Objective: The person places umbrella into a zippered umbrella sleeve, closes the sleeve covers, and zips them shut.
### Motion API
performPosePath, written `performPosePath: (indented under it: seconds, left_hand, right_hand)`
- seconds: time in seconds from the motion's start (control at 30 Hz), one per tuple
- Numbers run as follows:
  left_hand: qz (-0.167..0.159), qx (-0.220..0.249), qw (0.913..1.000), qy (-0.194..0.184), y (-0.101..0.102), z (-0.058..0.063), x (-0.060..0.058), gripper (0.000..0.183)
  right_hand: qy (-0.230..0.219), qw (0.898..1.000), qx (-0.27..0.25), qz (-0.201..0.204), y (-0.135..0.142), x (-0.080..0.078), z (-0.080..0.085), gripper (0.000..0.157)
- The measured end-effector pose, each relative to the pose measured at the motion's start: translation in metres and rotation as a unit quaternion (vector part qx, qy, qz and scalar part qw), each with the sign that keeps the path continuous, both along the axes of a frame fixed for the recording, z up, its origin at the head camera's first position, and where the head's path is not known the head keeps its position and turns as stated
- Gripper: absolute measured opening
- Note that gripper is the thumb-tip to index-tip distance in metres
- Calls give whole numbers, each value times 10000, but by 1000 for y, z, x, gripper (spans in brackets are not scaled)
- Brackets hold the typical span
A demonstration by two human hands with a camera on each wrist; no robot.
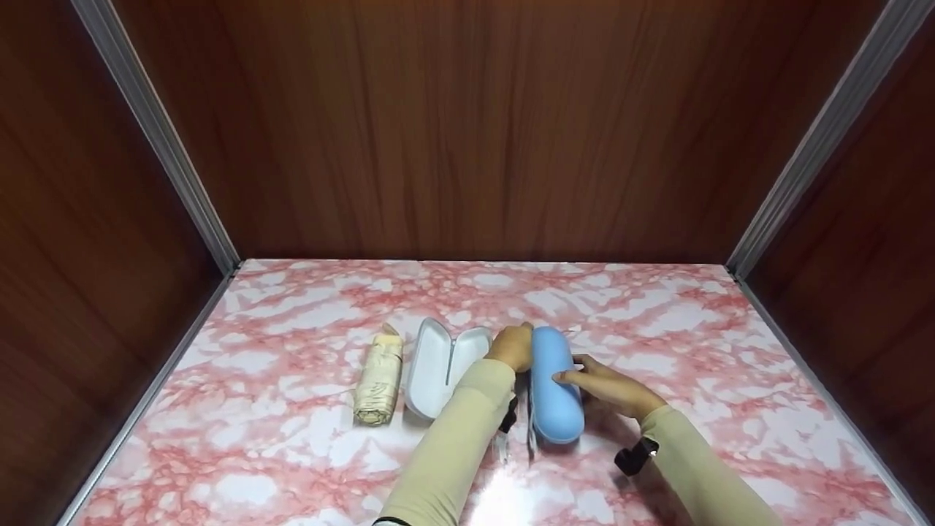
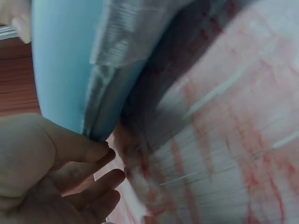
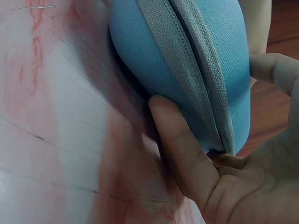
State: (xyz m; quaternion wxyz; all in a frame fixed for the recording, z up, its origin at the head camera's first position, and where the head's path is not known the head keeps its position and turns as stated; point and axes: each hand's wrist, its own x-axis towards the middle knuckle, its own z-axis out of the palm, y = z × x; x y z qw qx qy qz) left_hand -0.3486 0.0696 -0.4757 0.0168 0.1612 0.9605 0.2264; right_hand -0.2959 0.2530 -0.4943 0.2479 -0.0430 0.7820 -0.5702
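Observation:
A long blue zippered case lies on the marbled table, its grey zipper running along the side. At the far end, my left hand pinches the case by the zipper's end, thumb against forefinger. What lies between those fingertips is hidden in the left wrist view. My right hand holds the case from the right, thumb on top and a finger low along its side near the tabletop. A grey fabric flap hangs over the zipper on the left hand's side.
Left of the blue case, a white hinged case lies spread apart, partly behind the left forearm. A folded cream umbrella lies further left. Dark wood panels enclose the table at the back and both sides.

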Motion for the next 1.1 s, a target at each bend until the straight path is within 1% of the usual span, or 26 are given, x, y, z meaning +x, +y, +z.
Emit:
performPosePath:
  seconds: [0.1,0.27,0.33,0.5,0.63,0.77,0.87,0.97,1.1]
  left_hand:
    - [113,-37,9995,308,0,-2,0,18]
    - [236,85,9968,763,1,-6,1,12]
    - [304,41,9948,975,1,-6,2,11]
    - [538,-200,9888,1379,0,-2,3,15]
    - [662,-470,9840,1587,-2,2,2,17]
    - [792,-818,9750,1909,-4,5,-1,14]
    - [873,-952,9684,2136,-6,6,-4,10]
    - [897,-991,9662,2206,-8,6,-6,8]
    - [910,-937,9707,2018,-10,5,-7,8]
  right_hand:
    - [-63,10000,-28,-51,-2,0,0,83]
    - [12,9999,25,-108,-2,2,-2,80]
    - [53,9999,54,-110,-2,2,-2,80]
    - [32,9999,71,-65,-2,3,0,80]
    - [-21,10000,70,-60,-2,3,1,80]
    - [-22,9999,105,-73,-2,4,2,81]
    - [-40,9999,98,-86,-2,5,2,81]
    - [-42,9999,107,-82,-2,4,2,80]
    - [-33,9998,140,-96,-3,4,2,78]
